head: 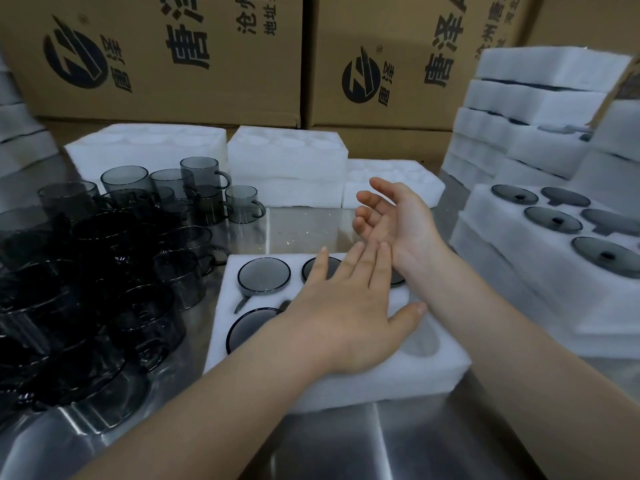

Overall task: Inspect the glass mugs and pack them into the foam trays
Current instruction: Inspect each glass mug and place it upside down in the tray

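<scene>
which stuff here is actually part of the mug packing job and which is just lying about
Job:
loose mugs
front tray with packed mugs
empty trays
filled tray, right
left hand, right hand

Lying about:
boxes
table

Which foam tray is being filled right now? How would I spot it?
On the steel table, right of the loose mugs, one foam tray lies nearest the camera, under the left hand. Unlike the bare trays behind, it holds packed mugs, with an empty slot.
</scene>
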`<action>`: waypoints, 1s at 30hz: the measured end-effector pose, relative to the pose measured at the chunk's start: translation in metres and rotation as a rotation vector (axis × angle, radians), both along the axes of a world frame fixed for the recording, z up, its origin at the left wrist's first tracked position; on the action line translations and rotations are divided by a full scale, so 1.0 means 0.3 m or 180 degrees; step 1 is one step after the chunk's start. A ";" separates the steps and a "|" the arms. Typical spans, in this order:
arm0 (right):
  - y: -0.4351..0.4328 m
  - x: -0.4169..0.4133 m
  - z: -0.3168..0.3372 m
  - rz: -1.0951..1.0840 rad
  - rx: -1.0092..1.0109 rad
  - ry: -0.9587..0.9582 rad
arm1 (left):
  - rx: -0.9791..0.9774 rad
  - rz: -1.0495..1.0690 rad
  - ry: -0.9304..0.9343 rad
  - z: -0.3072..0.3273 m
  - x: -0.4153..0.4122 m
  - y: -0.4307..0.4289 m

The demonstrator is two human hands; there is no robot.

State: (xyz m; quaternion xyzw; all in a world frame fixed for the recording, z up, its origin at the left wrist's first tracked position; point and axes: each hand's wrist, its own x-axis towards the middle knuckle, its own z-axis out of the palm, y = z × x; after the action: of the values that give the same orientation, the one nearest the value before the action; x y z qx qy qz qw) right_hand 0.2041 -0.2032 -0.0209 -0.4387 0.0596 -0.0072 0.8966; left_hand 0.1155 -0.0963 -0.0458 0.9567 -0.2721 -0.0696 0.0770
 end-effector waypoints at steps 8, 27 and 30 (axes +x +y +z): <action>-0.015 0.013 0.006 -0.0260 0.0097 -0.0030 | -0.0962 -0.0006 0.0830 0.165 0.065 0.142; -0.018 0.019 -0.008 -0.0379 -0.0280 -0.0049 | 0.0418 0.0352 0.0546 0.074 0.102 0.183; -0.033 0.028 -0.006 -0.0475 -0.0462 -0.0112 | 0.0386 0.0196 0.0493 0.069 0.115 0.199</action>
State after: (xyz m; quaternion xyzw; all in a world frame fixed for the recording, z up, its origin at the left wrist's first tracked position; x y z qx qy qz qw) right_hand 0.2125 -0.2132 -0.0228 -0.4967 0.0757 -0.0860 0.8604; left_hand 0.1500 -0.0365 -0.0251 0.9592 -0.2311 -0.1573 0.0419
